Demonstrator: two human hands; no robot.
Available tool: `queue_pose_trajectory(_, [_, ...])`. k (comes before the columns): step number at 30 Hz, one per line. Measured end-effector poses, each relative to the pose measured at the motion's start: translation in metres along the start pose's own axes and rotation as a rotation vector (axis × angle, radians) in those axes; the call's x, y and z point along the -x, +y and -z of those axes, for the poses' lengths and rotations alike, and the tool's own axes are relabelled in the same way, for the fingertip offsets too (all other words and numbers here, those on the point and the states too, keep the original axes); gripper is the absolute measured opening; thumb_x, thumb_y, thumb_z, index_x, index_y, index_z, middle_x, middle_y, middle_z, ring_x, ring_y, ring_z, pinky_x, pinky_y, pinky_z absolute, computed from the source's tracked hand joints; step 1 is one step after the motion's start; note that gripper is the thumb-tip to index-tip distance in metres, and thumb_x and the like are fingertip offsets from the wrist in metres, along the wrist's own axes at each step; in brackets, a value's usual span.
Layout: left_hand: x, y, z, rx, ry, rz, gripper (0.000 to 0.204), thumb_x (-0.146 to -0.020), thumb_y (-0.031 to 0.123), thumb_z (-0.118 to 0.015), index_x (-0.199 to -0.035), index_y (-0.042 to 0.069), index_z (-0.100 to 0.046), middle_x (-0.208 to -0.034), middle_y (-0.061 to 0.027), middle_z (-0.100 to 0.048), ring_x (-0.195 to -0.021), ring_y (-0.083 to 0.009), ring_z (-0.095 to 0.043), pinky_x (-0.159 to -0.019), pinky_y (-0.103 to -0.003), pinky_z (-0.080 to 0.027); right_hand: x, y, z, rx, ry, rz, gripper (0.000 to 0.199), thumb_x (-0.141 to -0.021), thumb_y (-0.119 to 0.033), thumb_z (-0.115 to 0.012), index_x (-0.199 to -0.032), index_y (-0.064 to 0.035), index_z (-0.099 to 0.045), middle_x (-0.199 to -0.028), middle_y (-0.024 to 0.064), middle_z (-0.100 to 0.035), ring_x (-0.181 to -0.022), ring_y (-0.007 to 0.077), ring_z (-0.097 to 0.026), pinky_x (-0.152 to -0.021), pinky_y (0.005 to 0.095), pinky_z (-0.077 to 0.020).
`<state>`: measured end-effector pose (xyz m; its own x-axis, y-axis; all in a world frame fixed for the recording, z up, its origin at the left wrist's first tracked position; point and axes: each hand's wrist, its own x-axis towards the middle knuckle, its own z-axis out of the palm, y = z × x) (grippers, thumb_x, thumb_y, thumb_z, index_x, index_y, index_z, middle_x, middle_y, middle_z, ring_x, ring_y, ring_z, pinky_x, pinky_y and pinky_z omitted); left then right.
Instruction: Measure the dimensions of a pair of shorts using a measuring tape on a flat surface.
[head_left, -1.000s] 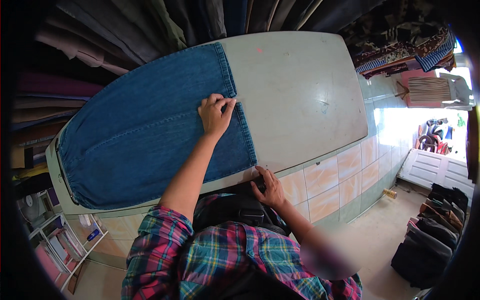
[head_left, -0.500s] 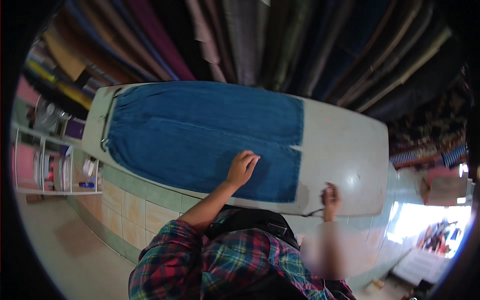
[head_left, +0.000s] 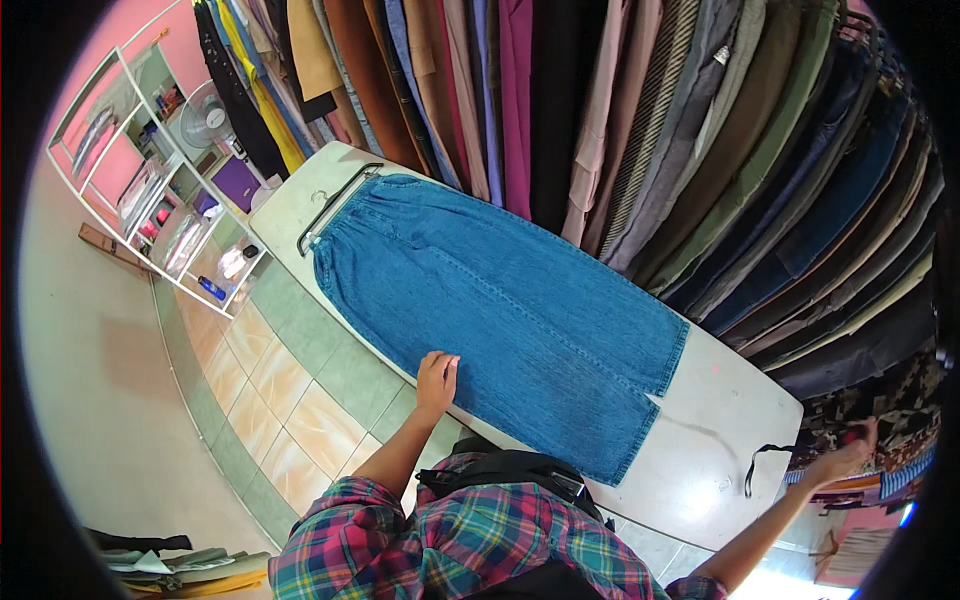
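A blue denim garment (head_left: 500, 300) with a gathered waist lies flat on the white tabletop (head_left: 720, 460), its slit hem toward the right; whether it is a skirt or wide trousers I cannot tell. My left hand (head_left: 437, 382) is at the garment's near edge, fingers loosely bent with nothing visible in them; contact with the cloth is unclear. Beyond the table's right end, my right hand (head_left: 840, 463) is closed round a small dark and red object (head_left: 853, 436) whose kind is unclear. A black strap (head_left: 765, 460) hangs beside that hand. By the waist lies a black hanger (head_left: 335, 212).
A dense row of hanging clothes (head_left: 640, 140) runs along the table's far side. Patterned clothes (head_left: 895, 415) hang at the right. A white shelf rack (head_left: 185, 165) and a fan (head_left: 205, 120) stand at the left. More folded clothes (head_left: 200, 570) show at lower left.
The view has swung to the right. My right hand has moved out past the table's right end with the small object. My left hand has shifted toward the garment's near edge.
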<state>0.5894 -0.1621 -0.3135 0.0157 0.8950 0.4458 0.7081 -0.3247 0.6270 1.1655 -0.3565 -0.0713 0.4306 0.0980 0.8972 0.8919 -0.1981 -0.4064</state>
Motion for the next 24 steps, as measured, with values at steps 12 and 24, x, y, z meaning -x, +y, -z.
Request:
queue_pose_trajectory(12, [-0.028,-0.051,0.036,0.027,-0.100,0.043,0.018,-0.087,0.016,-0.049,-0.088,0.002,-0.061,-0.088,-0.0150,-0.056,-0.085,-0.0327,-0.053,-0.076,-0.039,-0.042,0.279,-0.009,-0.025,0.500,-1.127,-0.211,0.050,-0.083,-0.033,-0.057,-0.120,-0.0028,-0.042,-0.113,0.0202,-0.042,-0.105,0.0376,-0.041,-0.084,0.0458,-0.0380])
queue_pose_trajectory(24, [-0.155,-0.219,0.123,-0.178,0.301,0.157,0.019,-0.087,0.016,-0.049,-0.087,0.001,-0.062,-0.088,-0.0155,-0.056,-0.085,-0.0328,-0.052,-0.077,-0.039,-0.040,0.329,-0.124,-0.100,0.401,-0.852,-0.266,0.065,-0.084,-0.043,-0.053,-0.132,-0.0051,-0.032,-0.127,0.0231,-0.036,-0.119,0.0392,-0.031,-0.098,0.0512,-0.0255])
